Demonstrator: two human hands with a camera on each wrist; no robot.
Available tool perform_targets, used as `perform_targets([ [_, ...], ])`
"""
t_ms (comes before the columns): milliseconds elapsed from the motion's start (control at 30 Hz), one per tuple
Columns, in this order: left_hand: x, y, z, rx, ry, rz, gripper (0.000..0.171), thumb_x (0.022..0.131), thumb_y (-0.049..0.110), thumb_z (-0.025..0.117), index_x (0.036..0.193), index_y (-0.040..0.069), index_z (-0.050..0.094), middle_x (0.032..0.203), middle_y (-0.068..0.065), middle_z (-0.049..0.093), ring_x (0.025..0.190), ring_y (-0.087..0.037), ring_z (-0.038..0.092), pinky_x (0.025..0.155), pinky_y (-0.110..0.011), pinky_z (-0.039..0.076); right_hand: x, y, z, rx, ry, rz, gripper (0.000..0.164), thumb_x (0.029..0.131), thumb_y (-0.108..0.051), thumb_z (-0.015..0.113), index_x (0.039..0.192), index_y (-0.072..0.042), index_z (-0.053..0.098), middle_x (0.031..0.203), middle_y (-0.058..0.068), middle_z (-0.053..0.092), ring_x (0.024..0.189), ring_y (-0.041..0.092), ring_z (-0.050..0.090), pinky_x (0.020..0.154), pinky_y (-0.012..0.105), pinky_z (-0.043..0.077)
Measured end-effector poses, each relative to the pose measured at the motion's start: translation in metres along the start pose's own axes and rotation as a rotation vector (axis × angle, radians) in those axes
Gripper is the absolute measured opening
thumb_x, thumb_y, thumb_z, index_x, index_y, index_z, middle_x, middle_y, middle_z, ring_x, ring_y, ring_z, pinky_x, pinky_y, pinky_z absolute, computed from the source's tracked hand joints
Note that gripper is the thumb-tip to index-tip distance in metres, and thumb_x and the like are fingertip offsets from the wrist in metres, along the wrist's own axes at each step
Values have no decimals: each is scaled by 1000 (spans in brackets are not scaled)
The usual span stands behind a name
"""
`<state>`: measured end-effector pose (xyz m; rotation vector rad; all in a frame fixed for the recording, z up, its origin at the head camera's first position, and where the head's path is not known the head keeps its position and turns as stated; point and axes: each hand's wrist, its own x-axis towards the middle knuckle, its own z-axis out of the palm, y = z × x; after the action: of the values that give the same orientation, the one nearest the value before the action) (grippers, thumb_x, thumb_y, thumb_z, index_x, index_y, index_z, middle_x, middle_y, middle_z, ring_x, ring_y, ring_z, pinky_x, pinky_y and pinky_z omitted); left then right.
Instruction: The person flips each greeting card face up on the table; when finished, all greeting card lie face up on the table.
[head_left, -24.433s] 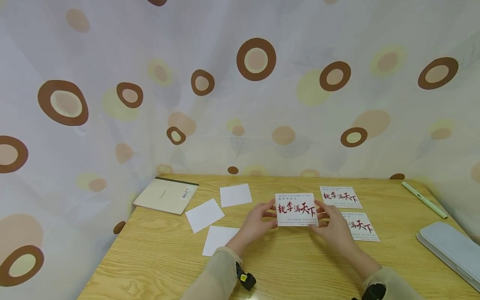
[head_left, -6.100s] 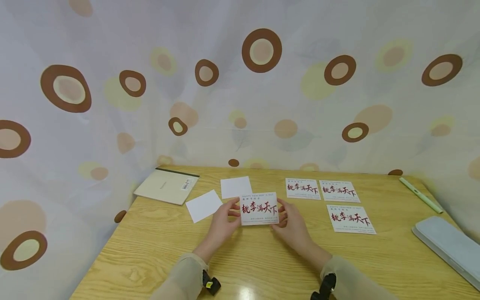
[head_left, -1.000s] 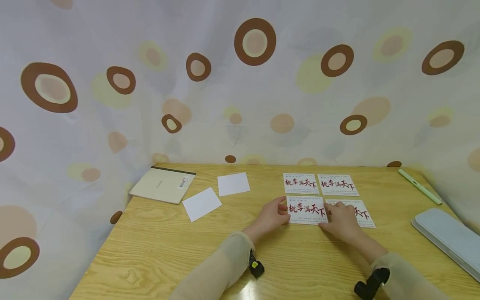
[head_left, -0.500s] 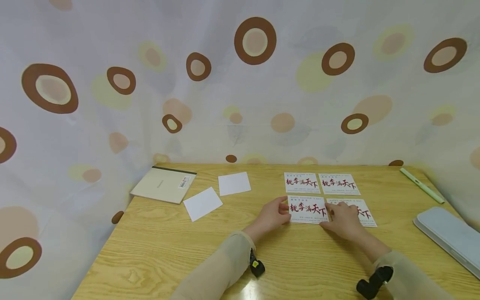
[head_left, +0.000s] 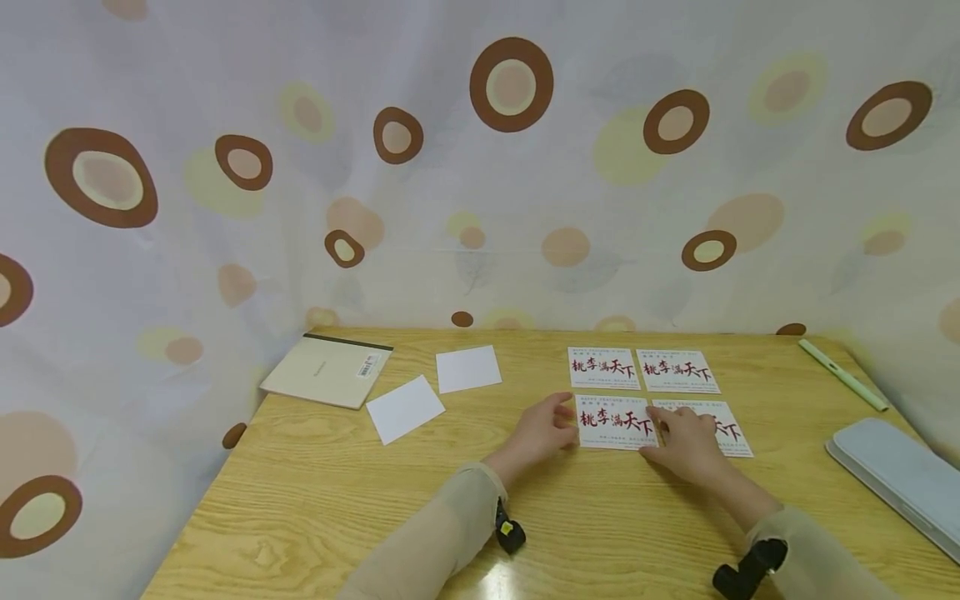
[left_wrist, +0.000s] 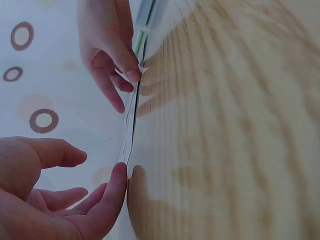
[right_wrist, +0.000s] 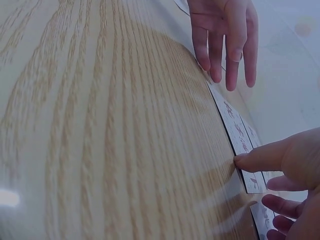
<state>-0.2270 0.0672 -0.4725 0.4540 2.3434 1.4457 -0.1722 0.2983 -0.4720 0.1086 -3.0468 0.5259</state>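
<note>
**Left hand [head_left: 538, 432] and right hand [head_left: 684, 443] beside a printed card [head_left: 615, 423]**

A white cloth [head_left: 435, 67] with brown rings and pale spots hangs behind and to the sides of the wood-grain worktop [head_left: 337, 500]. Beige sleeves [head_left: 431, 537] reach in from the near edge. At the far right lies a pale blue case [head_left: 900, 475]; at the back left, a cream notebook [head_left: 322, 375] with a dark strip and a barcode sticker.

The printed card lies flat on the worktop between the two hands, front left in a group of four with large red characters. The left hand is at its left edge, fingers apart; whether a fingertip touches the card is hard to tell. The right hand's thumb touches the near edge by the right corner, its fingers spread from the thumb and partly covering the front-right card [head_left: 729, 431]. Behind, side by side, are the back-left card [head_left: 603, 368] and back-right card [head_left: 678, 371].

Two plain white cards [head_left: 405, 408] lie near the notebook, well apart from the printed group, each at its own angle. A slim light green pen [head_left: 843, 375] lies slanted near the back right corner, beyond the case.
</note>
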Motion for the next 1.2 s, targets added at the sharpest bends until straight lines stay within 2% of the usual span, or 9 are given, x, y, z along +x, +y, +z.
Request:
perform_targets([
  [133,0,-4,-8,-24,15,7,60,89,3,65,147,7,45,129,-13,61,108,-21,64,83,-27,57,1,-4,-1,19,22,-19,68,78,-26,81,131,9,56,94,21,60,92,37,55,79,52,35],
  [267,1,-8,-18,-12,38,8,57,91,5,64,145,9,48,129,-11,61,107,-20,64,82,-27,57,3,-8,-3,78,48,-25,68,77,-22,80,133,7,55,103,27,61,98,42,54,84,57,34],
  [533,-4,-11,-37,26,69,18,55,92,8,65,144,10,49,129,-11,62,105,-19,64,79,-26,58,10,-19,-5,136,58,-23,65,79,-17,79,134,6,53,102,23,61,95,37,52,81,50,31],
  [733,-9,-16,-50,25,75,30,57,91,6,63,145,8,47,130,-13,60,104,-21,64,78,-26,58,14,-26,-4,159,52,-30,65,80,-16,79,135,6,53,105,26,61,101,42,52,83,53,31],
  [933,-13,-20,-62,46,96,42,56,91,5,63,145,7,47,130,-15,61,109,-28,64,83,-35,58,16,-34,-3,189,60,-41,61,82,-15,76,135,6,52,107,27,60,100,43,52,88,58,31],
  [1067,-15,-26,-69,59,112,43,55,92,6,63,145,7,48,131,-15,61,111,-29,64,87,-37,57,21,-39,0,191,74,-65,61,82,-15,76,134,6,53,106,26,61,99,43,52,86,57,31],
  [1200,-18,-32,-76,53,125,27,54,93,7,62,145,7,47,132,-15,60,110,-28,64,85,-36,57,25,-44,4,215,70,-78,61,82,-15,76,134,6,53,106,25,61,98,41,52,84,56,30],
])
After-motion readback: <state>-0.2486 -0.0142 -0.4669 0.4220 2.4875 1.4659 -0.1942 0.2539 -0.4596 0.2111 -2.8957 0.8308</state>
